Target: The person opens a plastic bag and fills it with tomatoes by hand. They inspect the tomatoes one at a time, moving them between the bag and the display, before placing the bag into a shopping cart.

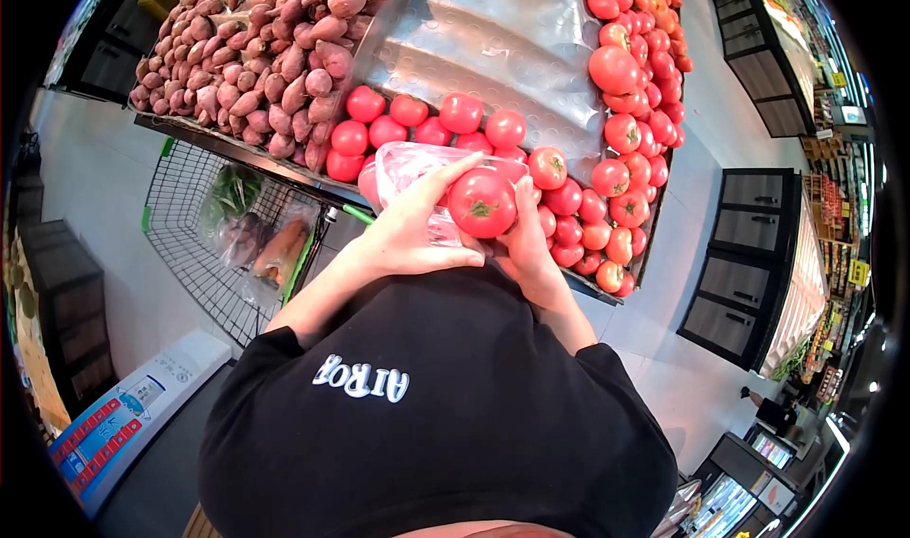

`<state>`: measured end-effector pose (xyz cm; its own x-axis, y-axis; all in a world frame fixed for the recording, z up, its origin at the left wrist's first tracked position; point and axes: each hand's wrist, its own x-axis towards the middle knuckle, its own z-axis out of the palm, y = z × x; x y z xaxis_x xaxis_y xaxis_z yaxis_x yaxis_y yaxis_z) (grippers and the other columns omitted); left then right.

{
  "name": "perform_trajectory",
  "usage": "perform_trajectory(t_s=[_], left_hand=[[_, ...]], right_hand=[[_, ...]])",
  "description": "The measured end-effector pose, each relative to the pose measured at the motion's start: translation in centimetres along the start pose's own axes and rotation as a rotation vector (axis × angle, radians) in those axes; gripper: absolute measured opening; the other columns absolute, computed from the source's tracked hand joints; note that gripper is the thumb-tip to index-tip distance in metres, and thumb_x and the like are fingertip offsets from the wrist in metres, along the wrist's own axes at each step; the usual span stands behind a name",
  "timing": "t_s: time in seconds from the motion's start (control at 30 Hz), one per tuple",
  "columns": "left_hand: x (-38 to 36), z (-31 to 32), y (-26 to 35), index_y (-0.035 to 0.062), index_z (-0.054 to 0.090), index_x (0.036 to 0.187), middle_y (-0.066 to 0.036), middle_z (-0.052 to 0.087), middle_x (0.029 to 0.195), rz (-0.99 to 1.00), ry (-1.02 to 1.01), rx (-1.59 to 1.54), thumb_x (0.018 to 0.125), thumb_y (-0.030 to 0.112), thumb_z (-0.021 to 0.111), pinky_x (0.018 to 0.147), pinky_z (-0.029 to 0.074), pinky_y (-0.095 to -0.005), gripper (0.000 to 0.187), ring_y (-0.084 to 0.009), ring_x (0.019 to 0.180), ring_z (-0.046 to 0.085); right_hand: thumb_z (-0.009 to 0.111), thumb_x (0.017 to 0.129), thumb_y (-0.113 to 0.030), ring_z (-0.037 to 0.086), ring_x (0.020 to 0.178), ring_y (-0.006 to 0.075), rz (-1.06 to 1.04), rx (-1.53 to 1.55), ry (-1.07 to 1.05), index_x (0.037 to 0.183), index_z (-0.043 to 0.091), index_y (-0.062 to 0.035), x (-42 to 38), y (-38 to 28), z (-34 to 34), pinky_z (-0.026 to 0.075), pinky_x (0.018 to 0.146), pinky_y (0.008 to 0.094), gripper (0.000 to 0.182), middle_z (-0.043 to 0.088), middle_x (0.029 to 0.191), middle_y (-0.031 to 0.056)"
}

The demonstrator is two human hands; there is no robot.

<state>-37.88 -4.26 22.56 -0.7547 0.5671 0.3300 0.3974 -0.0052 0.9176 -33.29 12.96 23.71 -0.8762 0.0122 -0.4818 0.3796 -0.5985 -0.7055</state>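
A large red tomato (482, 206) with its green calyx facing up is held between my two hands, close to my chest. My right hand (529, 246) is closed around its right side, with the fingertips against the skin. On the other side, my left hand (417, 227) grips a clear plastic bag (396, 166), its thumb and fingers bent around the tomato's left edge. The bag is crumpled, and what is inside it cannot be made out. Just beyond my hands lie loose tomatoes (462, 113) in the display bin.
Sweet potatoes (275, 73) are heaped at the back left. A silvery padded liner (483, 36) covers the bin's middle, with more tomatoes (621, 132) along the right. At my left stands a wire shopping cart (180, 216) holding bagged vegetables (251, 230). Dark cabinets (739, 254) stand to the right.
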Motion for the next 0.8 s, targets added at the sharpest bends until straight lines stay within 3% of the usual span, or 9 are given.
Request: perform_trajectory(t_s=[0.07,0.2,0.23,0.3,0.37,0.47,0.5,0.63,0.8], left_hand=[[0.0,0.4,0.0,0.0028,0.046,0.15,-0.017,0.06,0.139,-0.051,-0.012,-0.048,0.074,0.019,0.092,0.112,0.044,-0.043,0.09,-0.0315,0.132,0.057],[-0.2,0.8,0.0,0.0034,0.047,0.148,-0.016,0.062,0.136,-0.113,-0.011,-0.166,0.076,0.017,0.09,0.109,0.047,-0.0403,0.085,-0.0282,0.128,0.06],[-0.4,0.8,0.2,0.0035,0.048,0.148,-0.016,0.062,0.136,-0.181,-0.009,-0.226,0.077,0.015,0.09,0.108,0.047,-0.04,0.084,-0.0285,0.128,0.06],[-0.6,0.8,0.5,0.0037,0.049,0.147,-0.016,0.062,0.136,-0.233,0.006,-0.256,0.077,0.012,0.089,0.107,0.049,-0.0398,0.081,-0.0293,0.127,0.061],[-0.8,0.8,-0.2,0.0041,0.049,0.147,-0.016,0.062,0.136,-0.123,0.037,-0.108,0.078,0.009,0.087,0.107,0.049,-0.0402,0.079,-0.0305,0.126,0.062],[-0.9,0.7,-0.6,0.0043,0.049,0.147,-0.016,0.061,0.139,0.009,0.073,0.04,0.077,0.004,0.085,0.109,0.048,-0.042,0.078,-0.0329,0.128,0.061],[-0.9,0.6,-0.7,0.0042,0.049,0.147,-0.017,0.061,0.14,0.027,0.082,0.054,0.077,0.003,0.084,0.111,0.047,-0.0428,0.078,-0.0338,0.129,0.06],[-0.8,0.5,-0.9,0.0034,0.049,0.146,-0.018,0.059,0.143,0.075,0.097,0.083,0.075,0.0,0.081,0.113,0.045,-0.0445,0.078,-0.0352,0.133,0.058],[-1.3,0.8,-1.5,0.0037,0.045,0.149,-0.019,0.057,0.144,0.1,0.125,0.21,0.075,0.0,0.082,0.111,0.047,-0.0451,0.083,-0.0371,0.132,0.058]], right_hand=[[0.03,0.109,-0.061,0.069,0.086,0.0178,0.007,-0.018,0.026,0.143,0.048,-0.0061,-0.4,0.0,0.5,0.057,0.07,0.0299,0.067,0.068,0.118,0.0112],[0.03,0.109,-0.063,0.07,0.087,0.0179,0.067,-0.053,-0.311,0.143,0.049,-0.0079,0.2,0.6,-2.4,0.057,0.07,0.0289,0.068,0.067,0.119,0.012],[0.032,0.109,-0.062,0.07,0.092,0.0183,0.099,-0.005,-0.443,0.144,0.048,-0.0073,0.7,0.4,-3.6,0.058,0.073,0.0295,0.067,0.067,0.122,0.0121],[0.04,0.107,-0.059,0.068,0.104,0.0193,0.054,-0.015,-0.453,0.146,0.047,-0.0055,0.7,0.7,-3.9,0.058,0.083,0.0313,0.066,0.064,0.128,0.0124],[0.053,0.105,-0.055,0.065,0.118,0.0208,-0.101,-0.128,-0.208,0.146,0.047,-0.0031,-0.5,0.8,-1.4,0.056,0.094,0.0336,0.067,0.061,0.136,0.0125],[0.075,0.095,-0.042,0.055,0.133,0.0237,-0.202,-0.331,-0.306,0.146,0.048,0.0003,-0.1,0.5,-2.8,0.05,0.107,0.0379,0.072,0.055,0.144,0.0126],[0.088,0.084,-0.03,0.056,0.133,0.0257,-0.26,-0.371,-0.276,0.144,0.05,0.0014,-0.6,-0.3,-2.0,0.05,0.107,0.0385,0.078,0.055,0.144,0.0142],[0.095,0.072,-0.017,0.057,0.134,0.0301,-0.835,-0.896,-0.18,0.147,0.046,0.0003,-0.4,0.5,-1.9,0.051,0.108,0.0413,0.092,0.055,0.144,0.0189],[0.095,0.071,-0.013,0.057,0.134,0.0328,-0.863,-0.822,-0.23,0.152,0.041,-0.0016,0.5,1.9,-2.4,0.05,0.109,0.0423,0.097,0.054,0.145,0.0194]])
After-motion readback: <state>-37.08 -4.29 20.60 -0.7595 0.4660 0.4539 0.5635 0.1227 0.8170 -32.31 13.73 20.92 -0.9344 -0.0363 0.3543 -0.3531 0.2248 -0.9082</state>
